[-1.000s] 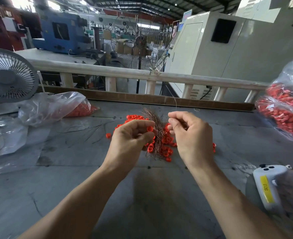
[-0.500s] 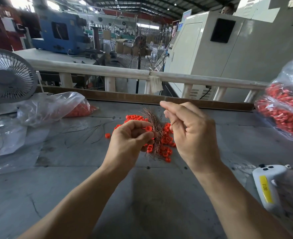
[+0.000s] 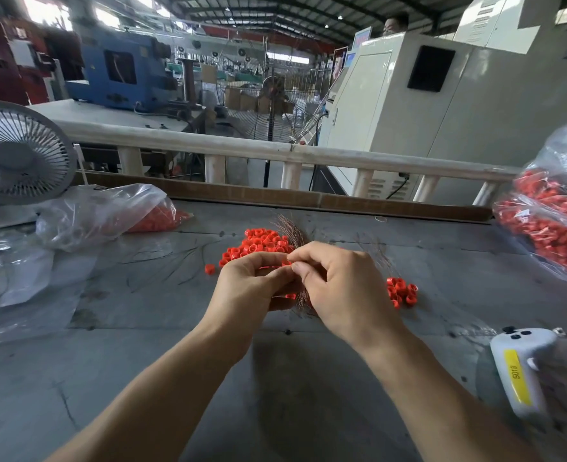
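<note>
My left hand (image 3: pixel 252 285) holds a bundle of thin copper wires (image 3: pixel 290 230) and pinches a small red ring at its fingertips. My right hand (image 3: pixel 342 288) meets it, thumb and forefinger pinching at that same red ring; a fine wire there is too thin to make out. A pile of red plastic rings (image 3: pixel 258 243) lies on the grey table (image 3: pixel 142 361) just beyond my hands. A smaller cluster of red rings (image 3: pixel 402 291) lies to the right of my right hand.
A clear bag with red rings (image 3: pixel 108 211) lies at the left, a fuller bag of red parts (image 3: pixel 555 221) at the right edge. A small fan (image 3: pixel 18 155) stands far left. A white controller (image 3: pixel 519 368) rests at lower right. A railing (image 3: pixel 275 151) borders the table's far side.
My right hand has come down from a raised position and closed in on my left hand's fingertips. The left hand has stayed almost in place with the wire bundle.
</note>
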`<state>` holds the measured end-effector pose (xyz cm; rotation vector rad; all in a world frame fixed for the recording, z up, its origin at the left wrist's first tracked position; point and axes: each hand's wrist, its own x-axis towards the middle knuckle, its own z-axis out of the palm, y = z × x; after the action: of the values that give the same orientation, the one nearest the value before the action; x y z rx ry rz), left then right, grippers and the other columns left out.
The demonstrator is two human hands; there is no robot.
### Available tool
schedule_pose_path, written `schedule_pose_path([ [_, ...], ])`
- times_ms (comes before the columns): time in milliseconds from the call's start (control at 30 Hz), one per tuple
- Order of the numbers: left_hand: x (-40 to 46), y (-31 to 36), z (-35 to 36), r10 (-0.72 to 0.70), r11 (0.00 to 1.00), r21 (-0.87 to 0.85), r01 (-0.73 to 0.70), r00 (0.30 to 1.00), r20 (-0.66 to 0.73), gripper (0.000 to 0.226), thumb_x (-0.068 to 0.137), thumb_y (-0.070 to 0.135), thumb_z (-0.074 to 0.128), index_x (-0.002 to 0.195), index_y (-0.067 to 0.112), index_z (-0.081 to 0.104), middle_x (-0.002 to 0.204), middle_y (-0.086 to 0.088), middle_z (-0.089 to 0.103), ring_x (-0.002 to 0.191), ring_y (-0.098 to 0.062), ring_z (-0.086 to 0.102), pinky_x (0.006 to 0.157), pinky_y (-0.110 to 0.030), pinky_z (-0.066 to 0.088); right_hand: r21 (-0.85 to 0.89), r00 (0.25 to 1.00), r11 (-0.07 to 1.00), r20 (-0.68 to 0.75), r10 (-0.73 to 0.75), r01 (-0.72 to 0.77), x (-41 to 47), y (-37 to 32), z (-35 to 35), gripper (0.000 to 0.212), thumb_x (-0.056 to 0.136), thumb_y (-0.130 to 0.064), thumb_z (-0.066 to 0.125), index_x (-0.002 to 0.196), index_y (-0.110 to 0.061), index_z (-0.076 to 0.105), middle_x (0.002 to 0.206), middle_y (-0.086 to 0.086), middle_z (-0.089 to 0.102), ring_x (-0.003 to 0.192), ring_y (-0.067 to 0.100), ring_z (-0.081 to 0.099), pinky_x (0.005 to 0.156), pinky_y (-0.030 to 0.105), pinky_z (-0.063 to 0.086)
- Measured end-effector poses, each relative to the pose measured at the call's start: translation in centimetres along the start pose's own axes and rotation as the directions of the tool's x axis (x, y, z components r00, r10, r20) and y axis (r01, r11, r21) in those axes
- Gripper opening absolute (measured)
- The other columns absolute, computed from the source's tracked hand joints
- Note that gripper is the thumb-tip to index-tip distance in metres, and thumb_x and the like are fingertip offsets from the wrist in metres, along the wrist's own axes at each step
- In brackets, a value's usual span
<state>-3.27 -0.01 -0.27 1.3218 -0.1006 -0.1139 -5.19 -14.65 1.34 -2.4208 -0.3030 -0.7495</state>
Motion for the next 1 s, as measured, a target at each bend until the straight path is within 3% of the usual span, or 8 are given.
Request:
schedule_pose_path([
  [167,0.08,-0.06,-0.06,0.059,0.996,0.065,-0.059,0.998,-0.002,0.011,0.092,0.005,0.071,0.102,0.009,0.075,0.084,-0.010,0.079,0.074,-0.017,0.077,0.060,-0.021,0.058,0.061,0.998,0.997,0.035,0.045,-0.047,0.00,0.31,0.16,0.010,0.096,-0.026,0.069,0.099,-0.032,0.077,0.087,-0.018,0.075,0.082,-0.001,0.068,0.074,0.024,0.058],
  [333,0.27,-0.32,0.03,0.098,0.993,0.059,-0.099,0.995,0.014,0.019,0.098,0.000,0.062,0.107,0.010,0.075,0.091,-0.009,0.080,0.086,-0.021,0.078,0.075,-0.031,0.063,0.149,0.995,0.984,0.005,0.102,-0.102,0.17,0.59,0.11,0.010,0.095,-0.025,0.071,0.096,-0.033,0.077,0.086,-0.019,0.075,0.085,0.001,0.069,0.078,0.031,0.058],
  [433,0.32,-0.40,-0.12,0.116,0.991,0.065,-0.118,0.993,0.025,0.016,0.095,0.001,0.067,0.107,0.009,0.075,0.091,-0.010,0.079,0.088,-0.022,0.077,0.079,-0.034,0.063,0.165,0.996,0.982,0.015,0.089,-0.091,0.08,0.52,-0.05,0.010,0.095,-0.025,0.071,0.097,-0.033,0.078,0.086,-0.022,0.074,0.087,-0.002,0.068,0.077,0.023,0.056],
  [667,0.21,-0.08,-0.18,0.166,0.985,0.045,-0.166,0.986,-0.008,0.015,0.090,0.002,0.073,0.105,0.005,0.070,0.090,-0.011,0.079,0.084,-0.023,0.077,0.070,-0.028,0.061,0.232,0.998,0.971,-0.007,0.066,-0.063,0.12,0.18,-0.30,0.021,0.098,-0.016,0.069,0.110,-0.030,0.079,0.096,-0.020,0.076,0.095,-0.012,0.066,0.080,0.001,0.045],
  [1000,0.17,0.18,-0.39,0.217,0.976,0.028,-0.216,0.976,-0.033,0.019,0.088,0.000,0.074,0.105,0.007,0.070,0.090,-0.007,0.079,0.081,-0.019,0.077,0.073,-0.031,0.063,0.197,0.997,0.979,-0.042,0.064,-0.054,0.22,0.18,-0.46,0.009,0.094,-0.019,0.075,0.097,-0.027,0.078,0.084,-0.016,0.075,0.084,-0.004,0.070,0.074,0.010,0.053],
])
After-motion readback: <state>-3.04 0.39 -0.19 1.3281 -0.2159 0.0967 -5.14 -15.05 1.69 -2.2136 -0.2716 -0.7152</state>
